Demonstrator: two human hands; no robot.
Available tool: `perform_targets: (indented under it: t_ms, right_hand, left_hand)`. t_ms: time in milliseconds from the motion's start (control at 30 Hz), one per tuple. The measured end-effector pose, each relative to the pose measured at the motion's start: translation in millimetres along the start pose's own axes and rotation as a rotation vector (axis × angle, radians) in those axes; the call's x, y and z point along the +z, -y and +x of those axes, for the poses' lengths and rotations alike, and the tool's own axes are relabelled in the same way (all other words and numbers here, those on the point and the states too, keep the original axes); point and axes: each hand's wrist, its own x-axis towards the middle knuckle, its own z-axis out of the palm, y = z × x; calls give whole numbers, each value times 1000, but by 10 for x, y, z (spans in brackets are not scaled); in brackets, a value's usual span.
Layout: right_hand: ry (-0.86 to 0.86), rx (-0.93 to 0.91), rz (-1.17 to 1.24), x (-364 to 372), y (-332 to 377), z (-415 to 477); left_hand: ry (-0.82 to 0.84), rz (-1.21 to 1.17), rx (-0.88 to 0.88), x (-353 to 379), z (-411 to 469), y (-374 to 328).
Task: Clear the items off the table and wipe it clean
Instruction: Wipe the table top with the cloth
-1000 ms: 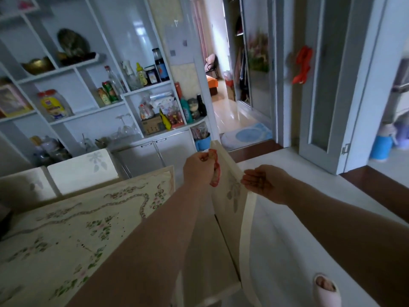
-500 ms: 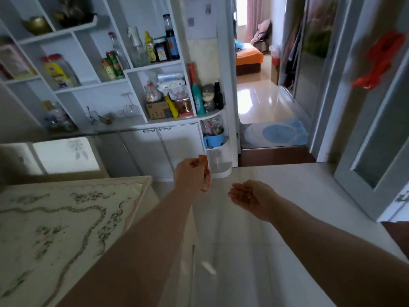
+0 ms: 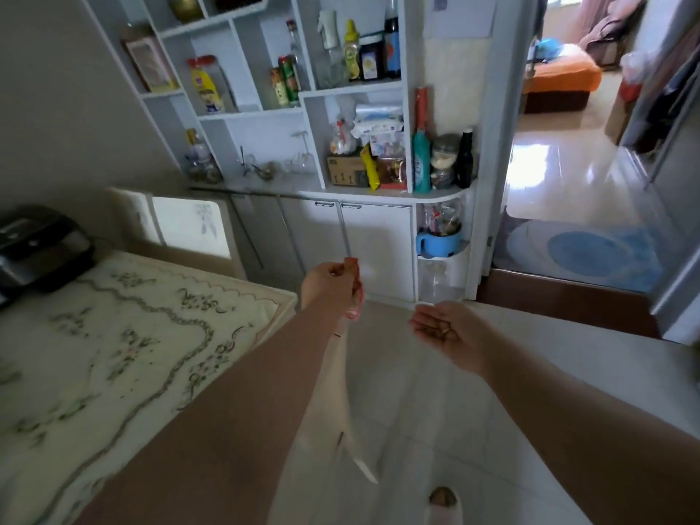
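My left hand point(image 3: 328, 284) is pinched on a small red wrapper point(image 3: 354, 276), held up beside the table's corner. My right hand point(image 3: 445, 333) is palm up and cupped, with a few small dark scraps point(image 3: 435, 329) lying in it. Both hands are out over the tiled floor, right of the table. The table point(image 3: 113, 354) fills the lower left, covered by a cream floral cloth. A black appliance point(image 3: 36, 248) stands at its far left end.
A pale chair back point(image 3: 342, 407) shows edge-on under my left forearm. White shelves and cabinets point(image 3: 375, 236) packed with bottles and boxes stand ahead. A doorway with a blue mat point(image 3: 591, 255) opens at the right. My slippered foot point(image 3: 443, 502) is on the floor.
The view has swung left and down, so more of the table and the black appliance show. My hands keep their pose, the left on the wrapper and the right cupped.
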Motion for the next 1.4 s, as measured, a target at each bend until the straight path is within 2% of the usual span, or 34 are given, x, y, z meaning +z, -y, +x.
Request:
perform_targets:
  t_ms: [267,367,500,633,900,1000,1133,1400]
  right_hand:
    - [22,102,-215,455,447,1103]
    - [39,183,-287,773,565,1596]
    - [107,216,-317,1237,649,2211]
    - [156,307,-349,1614,559,2653]
    - [469,497,-566,2567,34,3386]
    - [593,559,-643,2854,-64,3601]
    - [748,639,-759,3160,25,3917]
    - [903,703,-959,3549,273,4298]
  left_hand:
    - [-71,-10,-97,157,1168,324]
    - [-74,-145,-200,181,1492,399]
    - [-137,-210,-362,45,2019,618]
    - [-163,-223,-437,-220,2288,784]
    - [-525,-542,-619,-956,2399,1167]
    - [-672,-539,-722,-1101,2343,1297]
    - [-895,-553,-800,-1103,2326,1316]
    - [-1158,-873,-813,-749,2358,1300]
